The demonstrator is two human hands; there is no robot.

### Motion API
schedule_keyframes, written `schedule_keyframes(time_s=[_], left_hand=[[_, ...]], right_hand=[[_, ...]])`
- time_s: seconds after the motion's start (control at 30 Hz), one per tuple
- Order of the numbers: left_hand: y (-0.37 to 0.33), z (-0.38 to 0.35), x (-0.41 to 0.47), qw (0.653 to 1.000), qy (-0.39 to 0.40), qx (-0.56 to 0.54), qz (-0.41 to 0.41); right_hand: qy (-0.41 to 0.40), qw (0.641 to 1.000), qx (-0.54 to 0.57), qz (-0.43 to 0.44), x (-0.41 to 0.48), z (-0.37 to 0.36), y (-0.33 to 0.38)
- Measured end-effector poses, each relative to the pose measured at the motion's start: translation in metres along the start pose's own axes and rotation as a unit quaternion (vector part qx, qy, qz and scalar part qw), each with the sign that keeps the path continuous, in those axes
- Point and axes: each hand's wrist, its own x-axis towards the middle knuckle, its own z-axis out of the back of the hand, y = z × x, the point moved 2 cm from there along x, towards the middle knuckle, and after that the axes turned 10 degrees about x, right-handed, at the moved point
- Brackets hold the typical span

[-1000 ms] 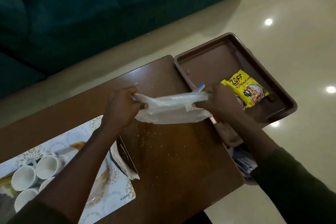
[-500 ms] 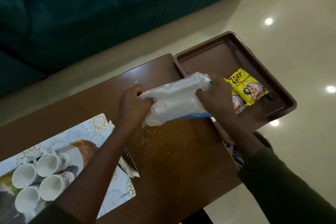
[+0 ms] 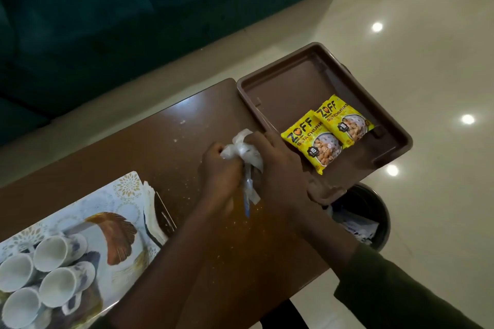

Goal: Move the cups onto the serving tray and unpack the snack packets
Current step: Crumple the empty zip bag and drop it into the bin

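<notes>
Both my hands clutch a crumpled clear plastic bag [image 3: 244, 152] above the middle of the brown table [image 3: 171, 147]. My left hand [image 3: 222, 171] grips its left side and my right hand [image 3: 278, 165] its right side. Two yellow snack packets [image 3: 315, 141] [image 3: 343, 120] lie side by side in the brown serving tray [image 3: 291, 75] at the table's right end. Several white cups [image 3: 57, 247] stand together on a patterned mat [image 3: 125, 189] at the near left.
A stack of paper or cards [image 3: 155, 211] lies at the mat's right edge. A dark waste bin [image 3: 366, 216] stands on the floor under the tray's near corner. A dark green sofa [image 3: 133, 8] runs behind the table. Crumbs dot the tabletop.
The plastic bag was stretched wide between my hands; now it is bunched into a small wad with my hands close together. A second yellow packet now shows in the tray.
</notes>
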Motion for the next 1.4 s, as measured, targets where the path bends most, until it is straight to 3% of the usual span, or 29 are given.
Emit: schedule_keyframes(time_s=[0.2,0.4,0.53,0.67,0.83,1.07,1.3,1.4], left_hand=[[-0.011,-0.011,-0.008,0.974,0.131,-0.159,0.090],[-0.026,-0.046,-0.018,0.955,0.242,-0.149,0.084],[-0.026,-0.075,-0.025,0.940,0.336,-0.051,0.030],[-0.027,-0.100,-0.029,0.922,0.387,-0.021,-0.014],[-0.019,-0.111,-0.026,0.917,0.394,-0.060,-0.021],[-0.004,-0.114,-0.015,0.922,0.383,-0.039,-0.025],[-0.001,-0.103,0.009,0.935,0.352,-0.040,-0.021],[-0.002,-0.099,0.015,0.941,0.333,-0.057,-0.013]], right_hand=[[-0.037,0.981,0.173,-0.083,-0.022,0.013,-0.025],[0.026,0.983,0.104,-0.147,-0.042,0.034,-0.059],[-0.069,0.975,0.115,-0.176,-0.060,0.072,-0.091],[-0.194,0.954,0.082,-0.215,-0.088,0.124,-0.123],[-0.305,0.902,0.042,-0.303,-0.129,0.159,-0.173],[-0.277,0.848,0.056,-0.448,-0.168,0.120,-0.251],[-0.262,0.816,0.059,-0.511,-0.162,0.103,-0.293],[-0.243,0.822,0.025,-0.513,-0.166,0.104,-0.297]])
